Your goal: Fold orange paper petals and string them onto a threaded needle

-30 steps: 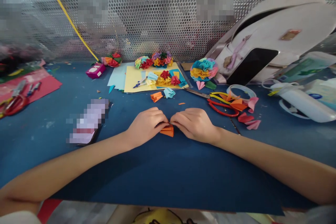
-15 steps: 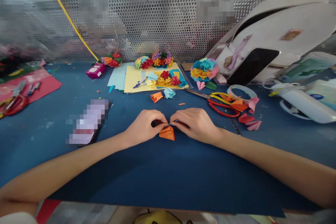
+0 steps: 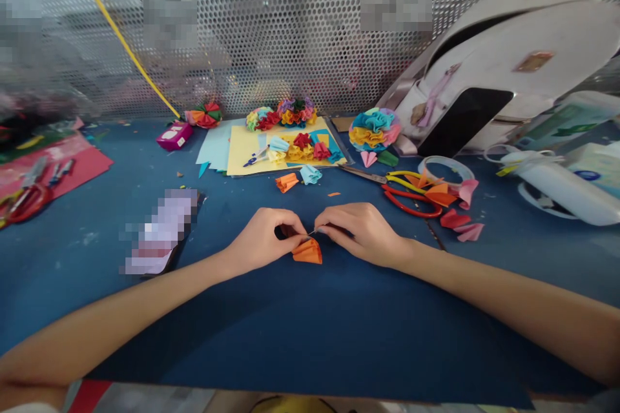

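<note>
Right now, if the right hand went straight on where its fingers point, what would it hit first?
Probably the left hand, which faces it closely. The orange folded paper shows just below that line, so the right hand might brush it too; depth is hard to judge from this view.

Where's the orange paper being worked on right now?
Head view, near the middle: the orange paper is at the left hand's fingertips, just to the left of the right hand.

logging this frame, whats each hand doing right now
Left hand: closed, pinching folded orange paper.
Right hand: closed, pinching something thin, too small to identify.
</note>
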Demonstrator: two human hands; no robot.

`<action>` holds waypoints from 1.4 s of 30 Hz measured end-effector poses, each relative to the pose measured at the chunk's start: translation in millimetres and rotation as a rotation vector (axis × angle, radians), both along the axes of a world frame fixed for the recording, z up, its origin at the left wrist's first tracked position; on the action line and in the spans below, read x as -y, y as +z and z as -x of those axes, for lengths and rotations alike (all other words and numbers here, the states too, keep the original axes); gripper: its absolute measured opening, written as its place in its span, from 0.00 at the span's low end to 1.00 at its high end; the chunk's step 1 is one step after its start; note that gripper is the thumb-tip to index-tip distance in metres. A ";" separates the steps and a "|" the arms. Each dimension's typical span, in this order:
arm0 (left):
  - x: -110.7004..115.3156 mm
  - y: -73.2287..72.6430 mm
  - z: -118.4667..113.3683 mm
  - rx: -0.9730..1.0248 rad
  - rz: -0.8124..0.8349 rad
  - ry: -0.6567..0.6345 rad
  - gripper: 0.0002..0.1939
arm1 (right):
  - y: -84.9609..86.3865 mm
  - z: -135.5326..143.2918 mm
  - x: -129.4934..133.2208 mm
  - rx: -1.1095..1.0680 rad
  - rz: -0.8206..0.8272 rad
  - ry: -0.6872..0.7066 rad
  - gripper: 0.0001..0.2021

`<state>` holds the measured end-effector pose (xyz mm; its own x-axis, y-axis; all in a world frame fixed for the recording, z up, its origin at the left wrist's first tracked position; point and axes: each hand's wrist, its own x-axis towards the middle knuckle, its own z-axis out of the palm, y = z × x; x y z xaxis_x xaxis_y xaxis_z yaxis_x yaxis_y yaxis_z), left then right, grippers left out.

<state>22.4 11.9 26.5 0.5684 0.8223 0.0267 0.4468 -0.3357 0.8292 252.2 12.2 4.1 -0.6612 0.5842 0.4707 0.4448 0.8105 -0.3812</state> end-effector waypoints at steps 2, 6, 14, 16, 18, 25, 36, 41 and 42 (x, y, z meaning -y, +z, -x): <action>1.0 0.7 0.3 -0.003 0.002 -0.004 0.07 | -0.1 0.0 0.0 0.001 -0.003 0.003 0.10; 4.6 -0.2 2.9 -0.027 -0.079 -0.022 0.08 | -0.6 0.2 0.6 0.000 -0.022 0.016 0.10; 13.0 -9.1 2.1 -0.145 -0.461 -0.008 0.06 | -5.0 -1.1 4.8 -0.009 -0.035 -0.034 0.12; 14.8 -9.0 1.2 -0.159 -0.501 -0.010 0.05 | -5.8 -0.8 5.0 -0.036 -0.049 -0.051 0.11; 15.5 -8.6 0.4 -0.163 -0.499 -0.009 0.05 | -6.2 -0.4 4.9 -0.052 -0.071 -0.061 0.11; 14.0 -9.7 0.0 -0.138 -0.417 0.009 0.05 | -6.8 -0.1 5.6 -0.071 -0.143 -0.060 0.10; 11.2 -7.1 2.2 -0.152 -0.455 -0.017 0.06 | -7.1 -0.2 7.7 -0.010 -0.162 -0.038 0.11; 10.6 -7.7 4.0 -0.127 -0.465 -0.035 0.07 | -5.5 0.5 6.6 -0.037 -0.160 -0.028 0.10; 10.5 -7.7 4.2 -0.119 -0.448 -0.032 0.08 | -5.3 0.6 6.5 -0.042 -0.158 -0.027 0.10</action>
<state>18.2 1.4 18.8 0.6138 0.7266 0.3087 0.5137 -0.6645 0.5427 251.5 5.8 -1.2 -0.6242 0.5179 0.5849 0.4537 0.8498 -0.2684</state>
